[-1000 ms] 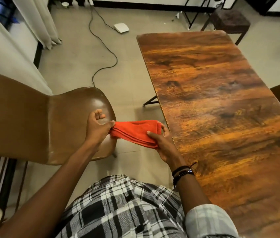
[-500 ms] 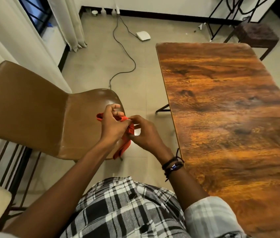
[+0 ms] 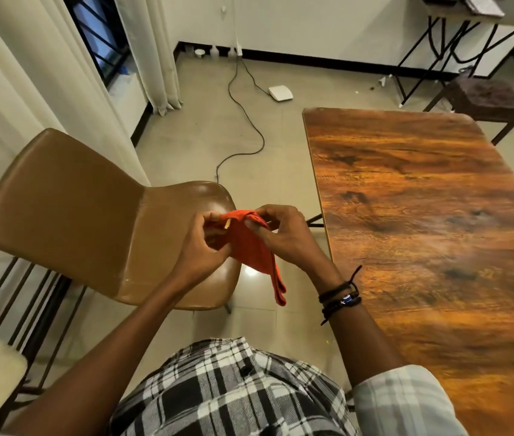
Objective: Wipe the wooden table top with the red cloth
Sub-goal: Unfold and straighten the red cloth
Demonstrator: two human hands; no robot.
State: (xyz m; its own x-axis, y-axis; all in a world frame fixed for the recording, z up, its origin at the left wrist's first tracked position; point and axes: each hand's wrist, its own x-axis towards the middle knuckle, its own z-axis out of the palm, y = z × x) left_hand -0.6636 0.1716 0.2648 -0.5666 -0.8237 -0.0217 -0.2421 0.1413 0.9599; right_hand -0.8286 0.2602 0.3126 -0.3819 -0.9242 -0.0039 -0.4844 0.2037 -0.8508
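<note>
Both hands hold the cloth (image 3: 249, 247) up between chair (image 3: 92, 209) and desk (image 3: 422, 231). The left hand (image 3: 200, 250) pinches its top corner and the right hand (image 3: 287, 240) has its fingers (image 3: 269, 212) curled round the fold, the rest hanging, probably to bunch it into a pad. The desk edge is just right with nothing between; farther off a cable (image 3: 243, 99) crosses the floor and a stool (image 3: 485, 99) stands past the desk.

Folded red cloth (image 3: 251, 247) hangs beside wooden table top (image 3: 431, 234).
</note>
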